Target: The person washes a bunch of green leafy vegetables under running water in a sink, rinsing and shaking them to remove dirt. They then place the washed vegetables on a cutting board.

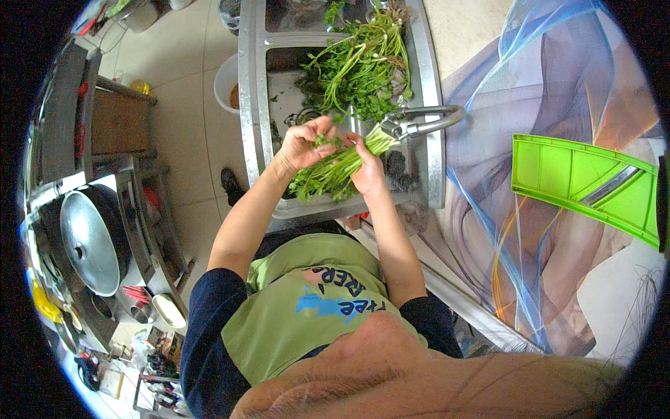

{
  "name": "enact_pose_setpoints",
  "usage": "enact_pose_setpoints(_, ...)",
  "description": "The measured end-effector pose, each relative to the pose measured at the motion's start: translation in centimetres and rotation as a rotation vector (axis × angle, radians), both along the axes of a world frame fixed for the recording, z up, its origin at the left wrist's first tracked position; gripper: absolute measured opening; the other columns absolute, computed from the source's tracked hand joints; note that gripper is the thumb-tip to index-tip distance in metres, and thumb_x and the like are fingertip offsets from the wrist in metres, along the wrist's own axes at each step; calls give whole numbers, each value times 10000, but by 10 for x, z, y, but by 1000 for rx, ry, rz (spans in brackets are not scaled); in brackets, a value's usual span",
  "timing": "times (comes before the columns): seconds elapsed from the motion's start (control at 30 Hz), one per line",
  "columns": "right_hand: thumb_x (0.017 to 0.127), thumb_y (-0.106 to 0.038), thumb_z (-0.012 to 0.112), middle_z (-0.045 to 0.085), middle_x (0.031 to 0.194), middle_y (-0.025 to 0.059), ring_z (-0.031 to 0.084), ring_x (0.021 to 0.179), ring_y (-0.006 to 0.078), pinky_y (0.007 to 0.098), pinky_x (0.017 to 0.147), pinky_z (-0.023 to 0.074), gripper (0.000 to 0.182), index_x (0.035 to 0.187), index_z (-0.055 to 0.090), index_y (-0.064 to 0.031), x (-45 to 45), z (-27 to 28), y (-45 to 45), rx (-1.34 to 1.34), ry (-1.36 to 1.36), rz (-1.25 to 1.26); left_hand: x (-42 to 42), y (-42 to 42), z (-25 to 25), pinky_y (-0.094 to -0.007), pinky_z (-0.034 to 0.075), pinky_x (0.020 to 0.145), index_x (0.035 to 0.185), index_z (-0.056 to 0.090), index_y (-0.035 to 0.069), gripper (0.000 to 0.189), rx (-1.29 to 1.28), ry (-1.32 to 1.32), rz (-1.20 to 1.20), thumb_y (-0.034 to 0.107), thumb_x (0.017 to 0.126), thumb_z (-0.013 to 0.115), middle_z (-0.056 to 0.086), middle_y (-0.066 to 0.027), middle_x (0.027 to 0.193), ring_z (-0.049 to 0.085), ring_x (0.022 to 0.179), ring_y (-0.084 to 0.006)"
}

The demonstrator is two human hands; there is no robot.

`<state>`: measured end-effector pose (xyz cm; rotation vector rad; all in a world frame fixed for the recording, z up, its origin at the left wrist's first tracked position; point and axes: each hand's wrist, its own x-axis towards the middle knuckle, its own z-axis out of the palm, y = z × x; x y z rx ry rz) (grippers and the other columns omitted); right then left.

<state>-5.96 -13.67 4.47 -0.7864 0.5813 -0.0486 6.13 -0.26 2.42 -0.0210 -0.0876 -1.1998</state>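
Note:
My left hand (pixel 310 143) is over the steel sink (pixel 437 173), its fingers pinched on a small leafy green sprig (pixel 327 140). Just right of it, my right hand (pixel 368 165) is closed around a bunch of leafy green stems (pixel 335 170). The bunch lies slantwise, pale stem ends toward the faucet (pixel 434 123) and leaves toward the lower left. Beyond my hands, a tangled heap of similar greens (pixel 361 68) with roots lies across the sink divider and its right side. Loose dark leaves are in the basin at left. My palms partly hide the grip on the stems.
A green slicer-like plastic board (pixel 581 183) with a metal strip lies on the patterned counter covering (pixel 481 146) at right. A white bucket (pixel 226 86) stands on the floor left of the sink. A large metal lid or pan (pixel 90 243) is at far left.

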Motion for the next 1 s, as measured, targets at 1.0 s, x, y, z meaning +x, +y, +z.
enact_pose_setpoints(1.0, 866, -182, 528, 595, 940, 118, 556, 914, 257, 397, 832, 432, 176, 932, 536, -19, -29, -1, -50, -130, -85, -484, -25, -7, -50, -227, 464, 601, 831, 578, 21, 103, 885, -213, 456, 5, 742, 627, 605, -44, 746, 580, 669, -114)
